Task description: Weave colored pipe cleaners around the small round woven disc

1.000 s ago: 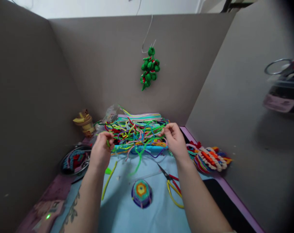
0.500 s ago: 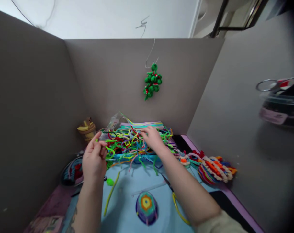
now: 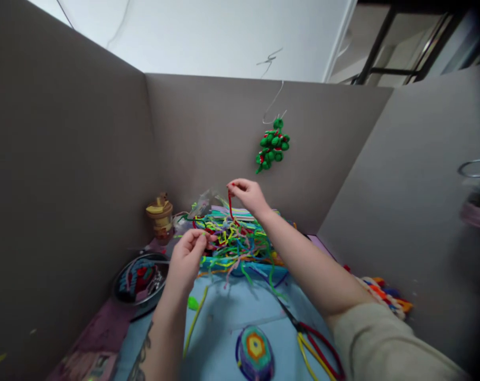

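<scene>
A tangled heap of coloured pipe cleaners (image 3: 240, 238) fills a blue tray (image 3: 220, 262) at the back of the table. Above the heap, my right hand (image 3: 249, 196) pinches the top end of a red pipe cleaner (image 3: 230, 203), which hangs down into the pile. My left hand (image 3: 190, 256) is closed at the heap's front left, thumb against fingers, with a bit of green pipe cleaner (image 3: 204, 234) showing at the fingertips. The rest of that piece is mostly hidden. Scissors (image 3: 299, 328) with red and yellow handles lie below my right forearm.
A domed, multicoloured piece (image 3: 256, 352) sits on the blue mat (image 3: 216, 323). Nearby lie a yellow-green stem (image 3: 195, 320) and a green blob (image 3: 193, 303). At left are a round dish (image 3: 140, 280) and a brown jar (image 3: 160, 217). A green ornament (image 3: 272, 148) hangs on the back panel.
My right hand has risen from the heap, drawing the red pipe cleaner upward. My left hand stays closed by the heap's left side. The view has swung left, uncovering more of the scissors.
</scene>
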